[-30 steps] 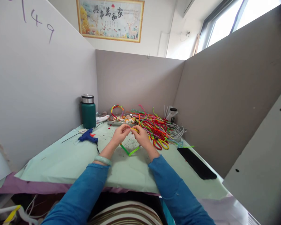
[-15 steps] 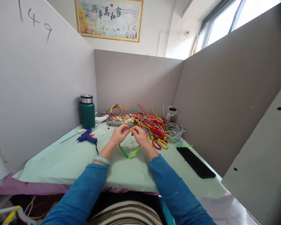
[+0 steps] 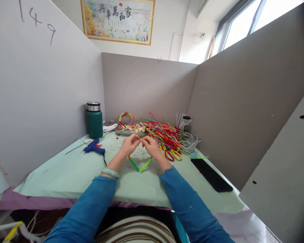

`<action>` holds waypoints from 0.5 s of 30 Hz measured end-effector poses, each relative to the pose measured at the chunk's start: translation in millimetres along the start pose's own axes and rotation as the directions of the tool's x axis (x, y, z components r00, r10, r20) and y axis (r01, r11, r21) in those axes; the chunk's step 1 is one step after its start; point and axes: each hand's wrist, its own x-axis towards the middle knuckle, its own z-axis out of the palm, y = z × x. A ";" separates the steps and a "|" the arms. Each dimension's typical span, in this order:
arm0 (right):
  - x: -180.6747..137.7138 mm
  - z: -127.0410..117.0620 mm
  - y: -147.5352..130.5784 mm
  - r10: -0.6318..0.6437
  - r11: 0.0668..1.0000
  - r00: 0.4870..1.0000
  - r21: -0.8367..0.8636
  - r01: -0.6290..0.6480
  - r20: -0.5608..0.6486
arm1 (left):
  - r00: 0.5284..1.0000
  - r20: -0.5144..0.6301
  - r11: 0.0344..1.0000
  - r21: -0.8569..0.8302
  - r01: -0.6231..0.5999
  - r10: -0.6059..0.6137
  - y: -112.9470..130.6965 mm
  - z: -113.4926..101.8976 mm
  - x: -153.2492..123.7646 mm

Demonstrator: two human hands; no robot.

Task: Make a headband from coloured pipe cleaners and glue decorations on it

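Note:
Both my hands hold a hoop wrapped in coloured pipe cleaners [image 3: 134, 163] above the middle of the table. Its two green ends point down toward me, while most of its arc is behind my fingers. My left hand [image 3: 130, 144] pinches the top of the arc from the left. Close beside it, my right hand [image 3: 150, 145] pinches the same spot, where a bit of yellow shows between the fingertips. A similar wrapped headband [image 3: 126, 115] stands at the back on a metal tray [image 3: 121, 132] of small decorations.
A heap of loose pipe cleaners [image 3: 164, 135] lies behind my right hand, with grey coiled wires [image 3: 191, 141] beside it. On the left are a blue glue gun [image 3: 95, 146] and a green bottle [image 3: 94, 123]. A black phone-like slab [image 3: 211, 175] lies at right. Partitions enclose the table.
Almost nothing differs. Both hands keep their pinch at the top of the hoop, and the view has shifted very slightly.

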 end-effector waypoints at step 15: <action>-0.4 2.8 7.5 0.050 0.998 0.999 0.022 -0.050 0.017 | 0.999 0.004 0.978 0.205 -0.045 0.045 -0.8 -0.5 -1.7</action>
